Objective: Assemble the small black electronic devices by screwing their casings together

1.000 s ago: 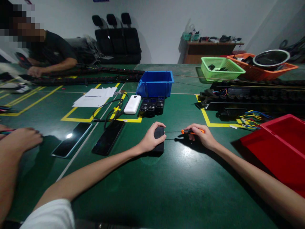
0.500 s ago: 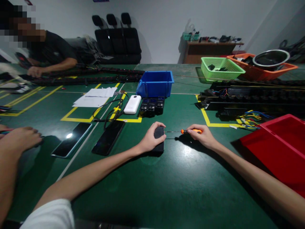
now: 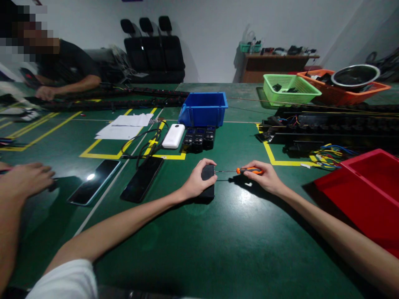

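At twelve o'clock, left fingers [image 3: 209, 162] clamp a black box [image 3: 208, 193]; right fingers [image 3: 255, 164] pinch a screwdriver [image 3: 239, 170], seemingly engaged, needing steady alignment.

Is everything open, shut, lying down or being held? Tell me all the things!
Black box: held by left hand
Screwdriver: held by right hand, pointing at the box
Blue bin: upright, open-topped
Green basket: open, things inside
Black phone: flat, screen dark
Blue-edged phone: flat, screen dark
White gadget: lying flat
Papers: flat, overlapping
Red bin: open-topped
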Motion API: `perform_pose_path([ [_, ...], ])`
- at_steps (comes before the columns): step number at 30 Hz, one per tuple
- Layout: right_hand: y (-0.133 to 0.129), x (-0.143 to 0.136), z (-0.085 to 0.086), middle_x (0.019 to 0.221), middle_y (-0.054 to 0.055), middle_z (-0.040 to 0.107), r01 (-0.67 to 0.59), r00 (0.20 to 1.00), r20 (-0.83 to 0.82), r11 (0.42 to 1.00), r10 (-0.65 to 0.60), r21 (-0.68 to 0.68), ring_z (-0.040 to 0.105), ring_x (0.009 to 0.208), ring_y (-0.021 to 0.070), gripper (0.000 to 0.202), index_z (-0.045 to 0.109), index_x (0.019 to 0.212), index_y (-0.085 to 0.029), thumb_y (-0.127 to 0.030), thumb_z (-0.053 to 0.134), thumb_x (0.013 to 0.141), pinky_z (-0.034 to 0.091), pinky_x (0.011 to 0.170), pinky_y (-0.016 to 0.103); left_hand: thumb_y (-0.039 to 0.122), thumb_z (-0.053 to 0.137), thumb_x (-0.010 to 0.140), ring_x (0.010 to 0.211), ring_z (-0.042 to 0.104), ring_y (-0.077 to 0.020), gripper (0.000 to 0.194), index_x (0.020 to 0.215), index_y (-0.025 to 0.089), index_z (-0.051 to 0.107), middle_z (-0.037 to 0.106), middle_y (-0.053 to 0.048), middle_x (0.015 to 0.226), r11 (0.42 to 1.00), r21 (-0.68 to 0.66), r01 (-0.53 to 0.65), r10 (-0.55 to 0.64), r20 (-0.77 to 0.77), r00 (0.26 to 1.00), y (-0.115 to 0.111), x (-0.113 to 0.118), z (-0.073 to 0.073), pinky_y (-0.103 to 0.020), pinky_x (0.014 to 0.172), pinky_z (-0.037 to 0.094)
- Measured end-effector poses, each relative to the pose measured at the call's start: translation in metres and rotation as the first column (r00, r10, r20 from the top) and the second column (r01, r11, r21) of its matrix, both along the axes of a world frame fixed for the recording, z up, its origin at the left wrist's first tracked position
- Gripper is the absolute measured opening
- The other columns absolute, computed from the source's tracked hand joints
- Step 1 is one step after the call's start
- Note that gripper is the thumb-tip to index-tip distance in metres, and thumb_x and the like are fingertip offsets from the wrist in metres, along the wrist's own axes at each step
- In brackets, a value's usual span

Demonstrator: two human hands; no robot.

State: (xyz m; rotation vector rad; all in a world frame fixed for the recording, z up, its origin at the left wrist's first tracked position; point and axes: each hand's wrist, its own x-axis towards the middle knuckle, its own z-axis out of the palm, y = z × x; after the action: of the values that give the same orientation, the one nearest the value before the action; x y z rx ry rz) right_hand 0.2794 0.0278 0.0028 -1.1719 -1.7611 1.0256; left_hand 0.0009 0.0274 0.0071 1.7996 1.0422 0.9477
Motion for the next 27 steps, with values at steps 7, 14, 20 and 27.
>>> perform_pose_path([
  [7, -0.0008, 0.0003, -0.0006, 0.09, 0.005, 0.071, -0.011, 0.994, -0.11, 0.999, 0.005, -0.049, 0.063, 0.076, 0.0166, 0.025, 0.07, 0.092, -0.019, -0.039, 0.074, 0.078, 0.049, 0.07, 0.029, 0.026, 0.064, 0.081, 0.095, 0.059, -0.0195, 0.033, 0.111, 0.019, 0.053, 0.058, -0.006, 0.104, 1.0, 0.001, 0.017, -0.017, 0.002, 1.0, -0.0004, -0.001, -0.0005, -0.035, 0.09, 0.046],
  [14, -0.0021, -0.0044, 0.0034, 0.074, 0.004, 0.067, -0.049, 0.962, -0.272, 0.984, 0.001, -0.169, 0.06, 0.063, 0.014, 0.031, 0.068, 0.093, -0.018, -0.047, 0.059, 0.089, 0.047, 0.057, 0.025, 0.027, 0.064, 0.081, 0.096, 0.058, -0.0197, 0.034, 0.112, 0.019, 0.053, 0.058, -0.006, 0.105, 1.0, 0.004, 0.025, -0.025, -0.014, 1.0, 0.0002, -0.0009, -0.0006, -0.035, 0.091, 0.046],
  [20, -0.0048, -0.006, 0.0058, 0.048, -0.003, 0.05, 0.004, 0.998, -0.065, 0.987, -0.015, -0.161, 0.044, 0.044, 0.0089, 0.035, 0.063, 0.073, -0.016, -0.048, 0.061, 0.087, 0.032, 0.045, 0.022, 0.027, 0.065, 0.081, 0.096, 0.058, -0.0197, 0.034, 0.111, 0.019, 0.053, 0.058, -0.006, 0.104, 1.0, 0.008, 0.016, -0.015, -0.012, 1.0, 0.0004, -0.001, -0.0005, -0.036, 0.091, 0.046],
  [27, -0.0009, -0.0031, 0.0018, 0.058, -0.002, 0.054, -0.003, 1.0, -0.028, 0.996, 0.001, -0.084, 0.046, 0.051, 0.009, 0.032, 0.068, 0.084, -0.015, -0.046, 0.065, 0.084, 0.034, 0.049, 0.023, 0.026, 0.064, 0.081, 0.096, 0.058, -0.0195, 0.033, 0.111, 0.019, 0.053, 0.058, -0.006, 0.104, 1.0, 0.017, 0.013, -0.013, -0.009, 1.0, -0.0002, -0.0007, -0.0005, -0.035, 0.091, 0.046],
])
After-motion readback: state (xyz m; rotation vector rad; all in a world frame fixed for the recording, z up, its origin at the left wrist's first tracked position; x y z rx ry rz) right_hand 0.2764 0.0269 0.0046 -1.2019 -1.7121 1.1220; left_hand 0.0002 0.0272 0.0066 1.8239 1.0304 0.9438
